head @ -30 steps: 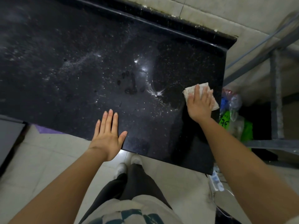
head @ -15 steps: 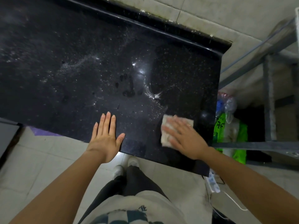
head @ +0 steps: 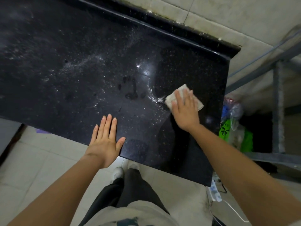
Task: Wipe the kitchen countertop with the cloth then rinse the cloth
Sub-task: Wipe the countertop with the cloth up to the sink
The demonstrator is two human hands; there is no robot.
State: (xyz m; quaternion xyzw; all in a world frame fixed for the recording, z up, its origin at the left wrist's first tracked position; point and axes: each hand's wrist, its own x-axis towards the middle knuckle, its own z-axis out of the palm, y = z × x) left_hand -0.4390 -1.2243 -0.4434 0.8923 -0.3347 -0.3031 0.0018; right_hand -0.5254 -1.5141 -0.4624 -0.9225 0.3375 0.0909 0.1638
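A black speckled countertop [head: 81,70] fills the upper left of the head view, with white streaks and wet smears across it. A small folded whitish cloth [head: 172,98] lies flat on the counter's right part. My right hand [head: 184,111] presses down on the cloth with fingers spread over it, covering most of it. My left hand [head: 105,139] rests flat at the counter's front edge, fingers apart, holding nothing.
The counter ends at a right edge [head: 223,111], beyond which plastic bags [head: 234,128] and a grey metal frame [head: 278,111] stand. A tiled wall [head: 228,18] runs behind. A power strip [head: 215,191] lies on the tiled floor by my feet.
My right hand slid the cloth from the far right toward the front edge, then back away and right to the counter's middle right. My left hand stayed flat in place.
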